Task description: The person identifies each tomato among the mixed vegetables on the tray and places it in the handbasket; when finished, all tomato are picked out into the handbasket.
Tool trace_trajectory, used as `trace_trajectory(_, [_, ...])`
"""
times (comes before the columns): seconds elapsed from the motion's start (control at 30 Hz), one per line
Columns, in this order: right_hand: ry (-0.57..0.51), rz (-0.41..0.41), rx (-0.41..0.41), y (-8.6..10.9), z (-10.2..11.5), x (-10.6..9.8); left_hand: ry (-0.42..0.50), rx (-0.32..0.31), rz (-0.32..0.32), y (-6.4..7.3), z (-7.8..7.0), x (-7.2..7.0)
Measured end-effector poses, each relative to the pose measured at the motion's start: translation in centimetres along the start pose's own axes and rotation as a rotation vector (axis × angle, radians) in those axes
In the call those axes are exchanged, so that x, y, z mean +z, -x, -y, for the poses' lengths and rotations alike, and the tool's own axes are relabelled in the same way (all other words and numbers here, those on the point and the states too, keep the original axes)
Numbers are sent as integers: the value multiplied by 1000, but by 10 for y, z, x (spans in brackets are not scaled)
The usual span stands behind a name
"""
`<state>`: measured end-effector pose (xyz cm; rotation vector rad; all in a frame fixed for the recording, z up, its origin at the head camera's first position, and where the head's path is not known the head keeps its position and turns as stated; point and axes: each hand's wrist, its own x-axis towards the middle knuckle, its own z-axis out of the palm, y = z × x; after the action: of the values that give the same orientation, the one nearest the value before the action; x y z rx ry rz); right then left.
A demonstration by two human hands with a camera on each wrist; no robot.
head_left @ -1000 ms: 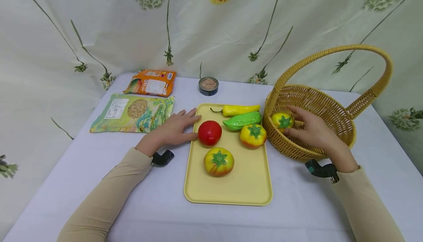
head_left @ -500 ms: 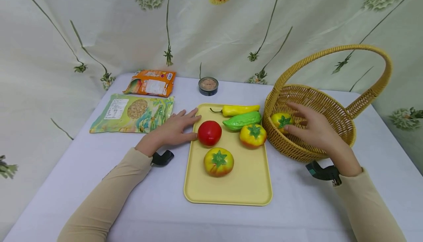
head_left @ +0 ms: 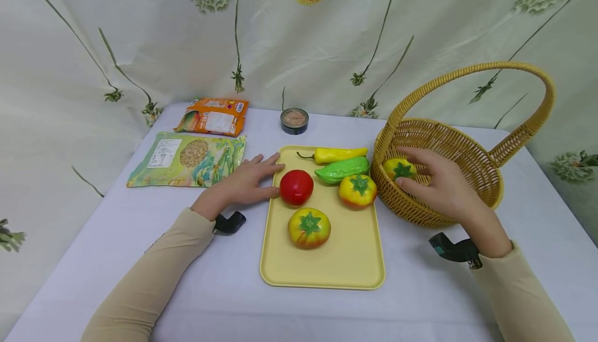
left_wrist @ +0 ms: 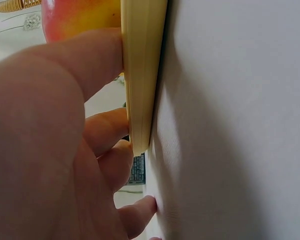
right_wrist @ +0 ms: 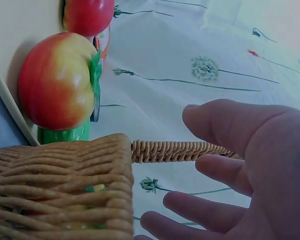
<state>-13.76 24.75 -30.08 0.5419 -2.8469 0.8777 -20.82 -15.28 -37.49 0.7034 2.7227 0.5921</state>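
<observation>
My left hand point(head_left: 247, 182) rests at the left edge of the yellow tray point(head_left: 334, 269), its thumb and fingertips touching the rim in the left wrist view. Beside it on the tray lies a red tomato point(head_left: 296, 188). My right hand point(head_left: 441, 183) hovers over the wicker basket point(head_left: 486, 176), thumb and fingers spread with nothing between them in the right wrist view point(right_wrist: 205, 165). Just below those fingers, against the basket's left wall, sits a yellow tomato with a green star-shaped top point(head_left: 398, 168), partly hidden by the hand.
Also on the tray are two yellow-orange tomatoes, one nearer point(head_left: 309, 229) and one farther right point(head_left: 357, 191), a green pepper point(head_left: 343, 171) and a yellow pepper point(head_left: 340, 155). A tin point(head_left: 295, 121), an orange packet point(head_left: 215, 117) and a green bag point(head_left: 187, 160) lie behind. The basket's tall handle point(head_left: 472, 71) arches up.
My right hand has loosened from the tomato in the basket, its thumb lifting and the hand drawing slightly away. The tomato stays in place. My left hand has not moved.
</observation>
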Motion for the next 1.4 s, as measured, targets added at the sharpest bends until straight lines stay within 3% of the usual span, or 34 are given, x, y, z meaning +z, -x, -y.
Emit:
trace_trajectory(0.3, [7, -31, -66, 3, 8, 2, 11, 6, 2, 0, 1, 0])
trace_trajectory(0.63, [-10, -60, -212, 4, 15, 17, 9, 1, 0, 0, 0, 0])
trace_trajectory(0.9, [-61, -11, -278, 4, 21, 31, 0, 7, -3, 1, 0, 0])
trace_trajectory(1.2, [-32, 116, -227, 3, 32, 60, -3, 4, -1, 3, 1, -2])
trace_trajectory(1.4, [33, 127, -178, 5, 35, 76, 6, 4, 2, -1, -1, 0])
